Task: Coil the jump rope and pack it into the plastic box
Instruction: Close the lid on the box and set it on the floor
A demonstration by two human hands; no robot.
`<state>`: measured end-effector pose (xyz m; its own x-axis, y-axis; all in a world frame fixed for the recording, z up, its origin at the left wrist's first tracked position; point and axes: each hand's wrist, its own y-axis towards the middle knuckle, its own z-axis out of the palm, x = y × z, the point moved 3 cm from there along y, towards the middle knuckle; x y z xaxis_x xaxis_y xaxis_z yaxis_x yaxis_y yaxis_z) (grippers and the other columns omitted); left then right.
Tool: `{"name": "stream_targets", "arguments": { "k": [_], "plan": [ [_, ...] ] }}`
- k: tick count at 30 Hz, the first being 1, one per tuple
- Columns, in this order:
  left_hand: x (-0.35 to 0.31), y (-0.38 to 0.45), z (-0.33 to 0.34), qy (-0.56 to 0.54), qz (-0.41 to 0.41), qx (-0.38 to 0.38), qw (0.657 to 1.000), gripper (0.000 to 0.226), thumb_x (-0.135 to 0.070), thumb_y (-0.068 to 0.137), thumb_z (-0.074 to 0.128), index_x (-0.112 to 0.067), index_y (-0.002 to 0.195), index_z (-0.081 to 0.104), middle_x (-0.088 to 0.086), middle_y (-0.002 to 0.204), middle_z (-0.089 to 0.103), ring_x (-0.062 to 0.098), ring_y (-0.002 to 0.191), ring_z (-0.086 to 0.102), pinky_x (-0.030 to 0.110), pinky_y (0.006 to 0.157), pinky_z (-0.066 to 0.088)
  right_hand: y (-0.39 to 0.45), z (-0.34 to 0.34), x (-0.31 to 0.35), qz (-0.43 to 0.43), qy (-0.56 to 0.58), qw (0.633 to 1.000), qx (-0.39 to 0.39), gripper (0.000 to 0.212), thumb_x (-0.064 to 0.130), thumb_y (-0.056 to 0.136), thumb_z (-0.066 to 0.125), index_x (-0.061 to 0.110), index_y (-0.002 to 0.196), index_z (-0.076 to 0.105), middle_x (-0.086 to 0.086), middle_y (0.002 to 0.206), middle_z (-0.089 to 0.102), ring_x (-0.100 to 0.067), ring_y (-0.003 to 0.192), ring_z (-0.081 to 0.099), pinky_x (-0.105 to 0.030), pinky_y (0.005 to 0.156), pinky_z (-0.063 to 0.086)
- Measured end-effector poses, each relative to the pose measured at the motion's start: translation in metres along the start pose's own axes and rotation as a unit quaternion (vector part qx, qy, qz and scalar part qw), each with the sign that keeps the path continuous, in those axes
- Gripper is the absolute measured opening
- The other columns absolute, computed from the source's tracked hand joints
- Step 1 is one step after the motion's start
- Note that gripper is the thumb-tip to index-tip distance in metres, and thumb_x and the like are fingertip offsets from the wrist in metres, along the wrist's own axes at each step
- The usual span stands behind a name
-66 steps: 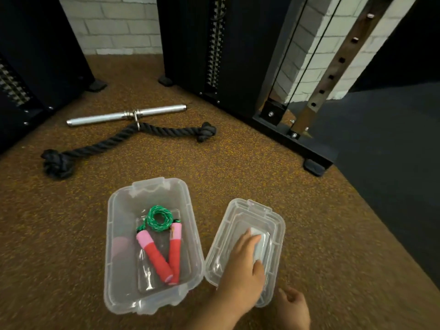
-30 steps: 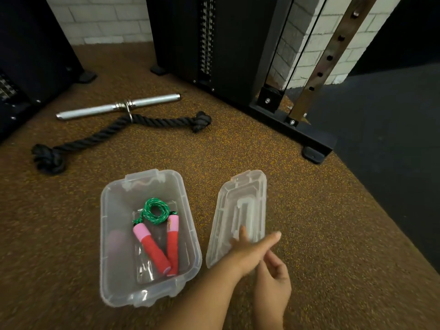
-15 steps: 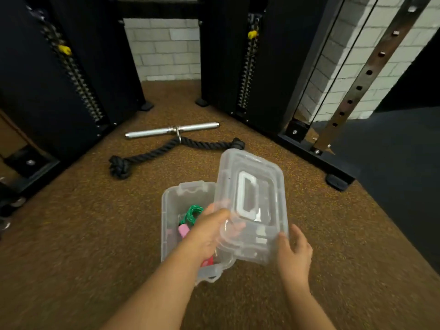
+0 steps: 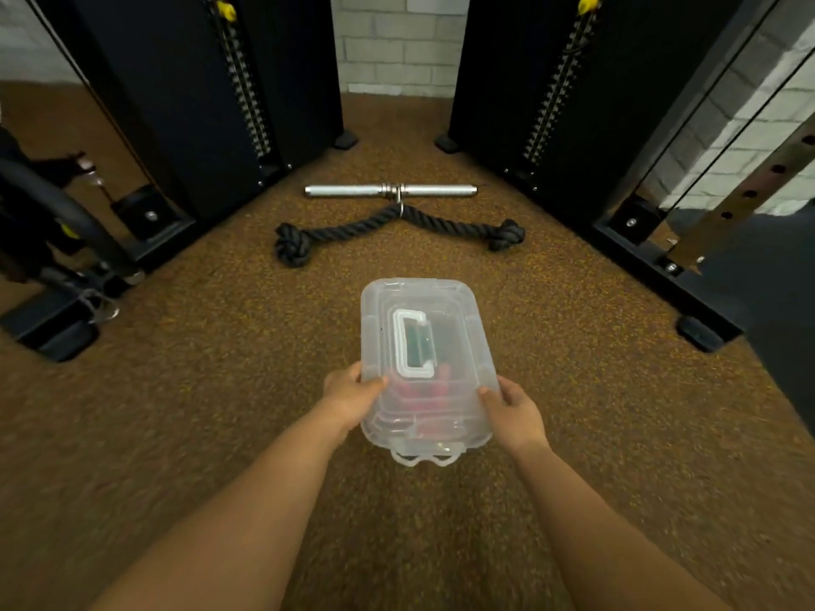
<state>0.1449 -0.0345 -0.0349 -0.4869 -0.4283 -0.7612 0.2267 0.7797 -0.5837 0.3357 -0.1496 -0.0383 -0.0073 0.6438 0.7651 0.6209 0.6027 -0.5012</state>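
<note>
Rope is lying coiled inside the plastic box, showing as a dark green patch through the clear lid, with the red and pink handles blurring through the plastic nearer the person. The lid is sitting on top of the box, covering it; its white carry handle is lying flat at the lid's middle. Whether the lid is fully snapped down cannot be told. A scalloped clear latch tab is sticking out from the box's near end.

The left hand is gripping the box's left side, thumb resting on the lid's edge and fingers wrapping below. The right hand is clasping the box's right side the same way, thumb on top. Both forearms are reaching in from the near edge of the view.

The box is sitting over the speckled brown floor; whether it is resting on it or being held just above cannot be told. Beyond the box, a black knotted rope attachment is lying spread on the floor, clipped to a silver bar just behind it. Farther beyond the box, black weight-stack towers are standing to its left and right, with a white brick wall showing between them.
</note>
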Motion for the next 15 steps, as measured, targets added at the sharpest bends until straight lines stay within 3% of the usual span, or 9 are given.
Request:
{"name": "stream_targets", "arguments": {
  "k": [3,9,15],
  "plan": [
    [0.007,0.003,0.006,-0.003,-0.001,0.01,1.0,0.043,-0.019,0.093,0.054,-0.019,0.136,0.049,0.007,0.13,0.06,0.024,0.114,0.059,0.027,0.091,0.044,0.003,0.007,-0.011,0.003,-0.004,1.0,-0.005,0.039,0.027,0.09,0.057,0.018,0.128,0.056,-0.004,0.118,0.064,-0.023,0.102,0.061,-0.043,0.097,0.048],
    [0.015,0.008,0.012,0.0,-0.019,-0.01,1.0,0.047,-0.019,0.094,0.051,-0.02,0.14,0.044,0.004,0.134,0.057,0.024,0.12,0.056,0.038,0.104,0.043,0.004,0.009,-0.02,0.019,0.028,0.999,-0.011,0.036,0.022,0.089,0.06,0.02,0.125,0.058,-0.001,0.109,0.066,-0.023,0.098,0.064,-0.045,0.095,0.051],
    [0.022,0.012,0.014,-0.007,-0.019,-0.025,0.999,0.036,-0.017,0.093,0.051,-0.025,0.128,0.058,0.002,0.121,0.066,0.022,0.106,0.063,0.043,0.098,0.049,0.008,0.008,-0.021,0.012,0.049,0.999,0.004,0.029,0.015,0.089,0.058,0.021,0.118,0.061,0.004,0.097,0.068,-0.013,0.085,0.064,-0.036,0.088,0.053]
  ]
}}
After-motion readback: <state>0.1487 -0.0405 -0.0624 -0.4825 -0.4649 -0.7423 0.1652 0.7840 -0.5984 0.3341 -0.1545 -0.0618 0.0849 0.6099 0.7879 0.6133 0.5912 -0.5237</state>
